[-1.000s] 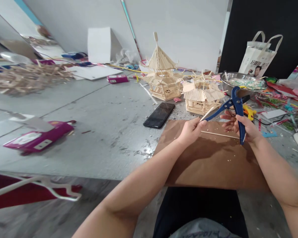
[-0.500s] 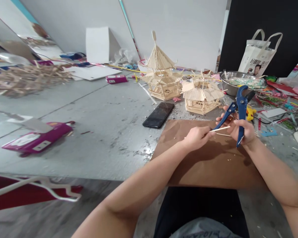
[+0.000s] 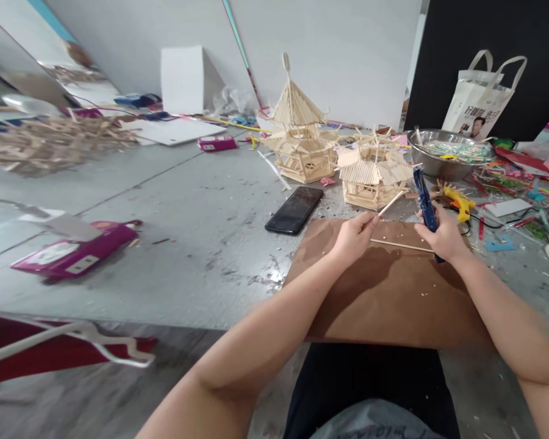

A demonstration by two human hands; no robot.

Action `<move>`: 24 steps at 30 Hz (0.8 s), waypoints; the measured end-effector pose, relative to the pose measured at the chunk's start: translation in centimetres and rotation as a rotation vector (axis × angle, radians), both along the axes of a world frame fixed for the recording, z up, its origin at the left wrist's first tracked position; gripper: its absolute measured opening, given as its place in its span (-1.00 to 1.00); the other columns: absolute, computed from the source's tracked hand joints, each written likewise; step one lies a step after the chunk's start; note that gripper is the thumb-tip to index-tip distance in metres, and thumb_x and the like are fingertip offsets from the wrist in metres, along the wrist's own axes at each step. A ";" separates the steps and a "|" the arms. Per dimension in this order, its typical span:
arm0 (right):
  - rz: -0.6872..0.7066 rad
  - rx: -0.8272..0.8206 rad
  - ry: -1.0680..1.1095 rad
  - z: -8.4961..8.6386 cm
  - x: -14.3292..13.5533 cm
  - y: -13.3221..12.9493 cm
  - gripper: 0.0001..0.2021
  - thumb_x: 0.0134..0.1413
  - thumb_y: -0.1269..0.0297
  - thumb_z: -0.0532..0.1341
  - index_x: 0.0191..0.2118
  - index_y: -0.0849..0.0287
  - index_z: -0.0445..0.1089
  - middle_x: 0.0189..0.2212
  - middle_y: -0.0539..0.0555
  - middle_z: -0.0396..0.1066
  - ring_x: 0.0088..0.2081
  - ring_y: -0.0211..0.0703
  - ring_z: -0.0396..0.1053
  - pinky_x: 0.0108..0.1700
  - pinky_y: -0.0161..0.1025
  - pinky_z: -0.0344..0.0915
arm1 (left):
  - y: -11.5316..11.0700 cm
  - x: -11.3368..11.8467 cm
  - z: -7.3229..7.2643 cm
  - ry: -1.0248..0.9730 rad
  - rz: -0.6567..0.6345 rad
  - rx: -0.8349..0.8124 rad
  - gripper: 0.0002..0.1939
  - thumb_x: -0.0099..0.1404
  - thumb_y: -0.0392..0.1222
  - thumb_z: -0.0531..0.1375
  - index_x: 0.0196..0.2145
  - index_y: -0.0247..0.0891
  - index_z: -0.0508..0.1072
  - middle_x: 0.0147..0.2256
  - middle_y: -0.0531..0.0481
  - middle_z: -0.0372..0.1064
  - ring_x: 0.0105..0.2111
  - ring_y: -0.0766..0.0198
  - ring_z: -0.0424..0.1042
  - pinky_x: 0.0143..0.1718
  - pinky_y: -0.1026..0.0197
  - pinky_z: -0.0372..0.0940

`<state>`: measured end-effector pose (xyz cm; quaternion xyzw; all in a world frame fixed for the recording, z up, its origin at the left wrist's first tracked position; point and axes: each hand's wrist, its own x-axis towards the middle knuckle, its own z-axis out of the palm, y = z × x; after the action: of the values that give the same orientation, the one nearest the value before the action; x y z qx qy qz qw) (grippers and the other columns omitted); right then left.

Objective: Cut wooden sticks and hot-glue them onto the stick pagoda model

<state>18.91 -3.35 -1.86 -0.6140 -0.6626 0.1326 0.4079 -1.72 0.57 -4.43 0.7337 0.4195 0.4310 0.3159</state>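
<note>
Hands work above a brown cardboard sheet [image 3: 393,292] on the grey surface [image 3: 187,244]: the left hand [image 3: 354,238] pinches a thin pale wooden stick [image 3: 390,203] that points up to the right, and the right hand [image 3: 441,235] is closed around a blue-handled cutting tool [image 3: 424,198], just beside the stick. This looks like the trimming step, so the stick tip must first be guided between the blades. A second thin wooden stick [image 3: 400,245] lies on the cardboard between the hands, with a small wooden pavilion model [image 3: 373,177] behind.

L hand [image 3: 354,236] pinches thin stick [image 3: 390,203]; R hand [image 3: 443,236] grips blue cutter [image 3: 424,198] over brown board [image 3: 388,299].
</note>
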 end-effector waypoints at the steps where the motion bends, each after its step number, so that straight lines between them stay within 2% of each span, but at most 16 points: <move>1: -0.012 0.017 -0.045 -0.1 0.0 0.1 -0.55 -0.09 0.18 0.14 -0.03 0.23 0.20 -0.18 0.18 0.38 -0.19 -0.06 0.36 -0.07 -0.12 0.25 | 0.0 -0.1 0.1 0.013 0.031 0.006 -0.66 0.27 -0.03 -0.03 -0.24 -0.31 0.42 -0.62 0.10 0.18 -0.57 0.38 0.16 -0.52 0.35 0.09; 4: -0.058 0.068 -0.157 -0.4 0.0 0.2 -0.47 -0.07 0.18 0.12 0.05 0.28 0.13 -0.06 0.28 0.33 -0.06 0.00 0.31 0.02 -0.10 0.20 | 0.4 -0.9 0.8 0.074 0.173 0.039 -0.70 0.26 -0.09 0.00 -0.18 -0.27 0.40 -0.59 0.09 0.25 -0.57 0.37 0.21 -0.50 0.34 0.10; 6: -0.089 0.066 -0.203 -0.5 0.2 0.3 -0.45 -0.06 0.17 0.11 0.08 0.31 0.11 -0.01 0.30 0.30 -0.01 0.04 0.29 0.06 -0.08 0.17 | 1.1 -1.8 2.0 0.119 0.269 0.054 -0.73 0.23 -0.15 0.03 -0.18 -0.25 0.41 -0.58 0.08 0.30 -0.56 0.36 0.25 -0.48 0.33 0.11; 10: -0.128 -0.006 -0.285 -0.8 0.4 0.5 -0.42 -0.04 0.17 0.08 0.11 0.35 0.09 0.01 0.34 0.29 0.00 0.09 0.28 0.05 -0.07 0.17 | 2.9 -3.5 6.2 0.270 0.375 0.118 -0.75 0.21 -0.21 0.05 -0.24 -0.27 0.48 -0.45 -0.04 0.44 -0.45 0.29 0.35 -0.36 0.28 0.19; 13: -0.098 -0.013 -0.365 -1.4 0.5 0.7 -0.42 -0.03 0.19 0.08 0.11 0.39 0.10 -0.01 0.36 0.30 0.00 0.10 0.29 0.03 -0.09 0.19 | 4.3 -4.0 9.6 0.412 0.424 0.197 -0.74 0.22 -0.22 0.05 -0.23 -0.28 0.51 -0.33 -0.11 0.48 -0.32 0.21 0.40 -0.25 0.22 0.22; 15: -0.067 -0.009 -0.431 -1.9 0.5 0.8 -0.43 -0.04 0.20 0.09 0.11 0.38 0.13 -0.02 0.34 0.32 -0.01 0.09 0.30 0.03 -0.10 0.20 | 5.4 -3.9 11.3 0.474 0.441 0.197 -0.72 0.24 -0.23 0.03 -0.22 -0.28 0.51 -0.30 -0.15 0.48 -0.25 0.16 0.42 -0.20 0.17 0.24; 18: -0.025 -0.019 -0.519 -2.4 0.5 0.9 -0.45 -0.04 0.20 0.09 0.09 0.35 0.15 -0.04 0.32 0.34 -0.02 0.10 0.31 0.03 -0.08 0.21 | 7.1 -3.6 12.6 0.536 0.461 0.167 -0.69 0.24 -0.26 0.02 -0.15 -0.26 0.50 -0.25 -0.17 0.48 -0.17 0.08 0.42 -0.14 0.09 0.25; 24: 0.044 -0.015 -0.593 -3.2 0.6 1.0 -0.45 -0.04 0.22 0.11 0.09 0.40 0.17 -0.05 0.35 0.35 0.00 0.13 0.28 0.05 -0.04 0.20 | 10.1 -3.3 13.7 0.701 0.449 0.162 -0.66 0.24 -0.26 0.02 -0.08 -0.18 0.48 -0.15 -0.17 0.46 -0.13 0.02 0.41 -0.14 0.05 0.26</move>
<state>19.56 -2.32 -5.08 -0.6144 -0.7651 -0.0390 0.1889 -5.05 10.62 9.31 0.7486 0.6159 0.2452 -0.0063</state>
